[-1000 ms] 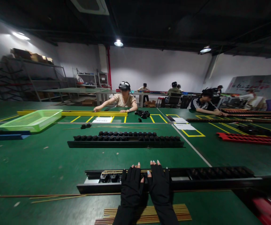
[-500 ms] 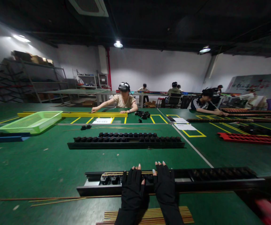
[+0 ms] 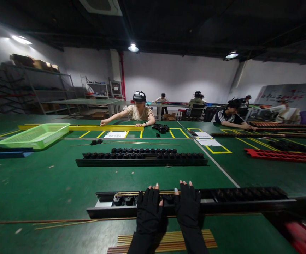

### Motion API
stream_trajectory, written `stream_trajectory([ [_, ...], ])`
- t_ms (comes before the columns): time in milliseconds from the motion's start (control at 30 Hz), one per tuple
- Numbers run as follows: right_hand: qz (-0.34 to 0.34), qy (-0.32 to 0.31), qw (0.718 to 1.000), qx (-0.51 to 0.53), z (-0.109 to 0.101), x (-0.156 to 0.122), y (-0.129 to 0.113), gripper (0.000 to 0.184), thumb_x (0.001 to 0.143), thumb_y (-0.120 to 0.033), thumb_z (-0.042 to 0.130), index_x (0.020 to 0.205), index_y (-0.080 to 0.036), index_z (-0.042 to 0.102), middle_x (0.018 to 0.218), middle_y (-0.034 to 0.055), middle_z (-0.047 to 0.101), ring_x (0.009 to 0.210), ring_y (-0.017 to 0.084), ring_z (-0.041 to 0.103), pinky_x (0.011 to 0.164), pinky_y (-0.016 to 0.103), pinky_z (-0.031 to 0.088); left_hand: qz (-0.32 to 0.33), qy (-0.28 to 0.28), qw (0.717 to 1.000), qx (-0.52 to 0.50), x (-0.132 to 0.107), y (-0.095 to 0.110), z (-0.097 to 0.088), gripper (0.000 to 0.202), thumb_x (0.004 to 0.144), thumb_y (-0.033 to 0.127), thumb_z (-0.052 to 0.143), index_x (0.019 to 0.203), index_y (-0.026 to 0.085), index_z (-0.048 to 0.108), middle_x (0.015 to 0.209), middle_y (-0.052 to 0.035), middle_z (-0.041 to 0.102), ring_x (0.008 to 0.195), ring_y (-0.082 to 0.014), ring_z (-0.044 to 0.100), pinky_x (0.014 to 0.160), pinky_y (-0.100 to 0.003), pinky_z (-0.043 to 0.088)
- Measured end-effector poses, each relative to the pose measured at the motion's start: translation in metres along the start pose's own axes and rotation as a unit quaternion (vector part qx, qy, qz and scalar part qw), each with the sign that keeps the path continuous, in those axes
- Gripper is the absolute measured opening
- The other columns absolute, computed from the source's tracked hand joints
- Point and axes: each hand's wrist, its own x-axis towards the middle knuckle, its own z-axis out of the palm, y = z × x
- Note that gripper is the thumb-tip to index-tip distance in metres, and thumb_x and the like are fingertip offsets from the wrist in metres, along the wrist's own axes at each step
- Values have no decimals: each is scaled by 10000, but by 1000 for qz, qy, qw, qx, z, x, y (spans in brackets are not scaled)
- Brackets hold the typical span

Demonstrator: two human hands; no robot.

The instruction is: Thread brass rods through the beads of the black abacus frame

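Before me lies a long black channel rail, with a row of black roller-like parts inside it. Thin brass rods run lengthwise over those parts. My left hand, in a black fingerless glove, rests across the rail, fingers stretched forward over the rods. To its right, my right hand lies across the same rail with its fingers extended and the thumb held out. Both palms face down, so what the fingers touch underneath is hidden. More brass rods lie side by side beneath my forearms.
Another black rail with rollers lies farther back. A green basket and a yellow rail are at the back left, by a co-worker. A red rail is on the right. Loose rods lie at left front.
My right hand has shifted slightly to the right along the rail, widening the gap between my hands. My left hand stays nearly in place. The view has tilted a little.
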Motion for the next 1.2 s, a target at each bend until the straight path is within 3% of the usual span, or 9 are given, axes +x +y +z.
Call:
stream_trajectory([
  [100,-4,-2,1000,7,4,-2,2,471,1000,-382,343,1200,-101,664,1182,149,698,1181,332,556,995,510,330,9,0,1000,6,0,-1,0,463,924,207,437,1382,175,493,1318,-66,631,1182,-236,565,1087,-442,256],
  [300,-14,5,1000,10,4,-3,4,481,1008,-390,319,1165,-118,683,1154,137,711,1159,332,571,988,510,324,3,-1,1000,8,-1,0,-1,532,909,191,449,1440,188,421,1322,-86,624,1200,-232,554,1087,-442,278],
  [500,-17,13,1000,10,5,-2,4,485,1009,-388,308,1147,-123,691,1140,128,718,1156,320,568,987,496,329,12,16,1000,13,0,1,-1,499,908,187,441,1406,169,464,1318,-88,627,1198,-234,549,1093,-443,269],
  [700,-27,19,999,5,-6,3,-1,512,1002,-358,269,1262,-92,622,1339,151,606,1278,337,476,1021,516,300,10,23,1000,7,1,0,1,484,908,185,440,1391,167,474,1284,-81,650,1165,-239,567,1071,-445,271],
  [867,-89,17,996,16,-3,0,-4,499,1014,-340,264,1170,-95,670,1189,124,702,1163,322,572,1018,527,280,17,24,1000,3,1,0,0,504,910,184,439,1413,168,447,1292,-85,644,1173,-239,565,1069,-443,268],
  [1200,-104,24,994,39,1,-1,0,478,1017,-338,280,1150,-102,674,1155,105,719,1136,317,597,1020,520,284,15,17,1000,12,1,-1,-1,496,921,209,434,1416,175,449,1297,-77,643,1172,-232,571,1079,-434,266],
])
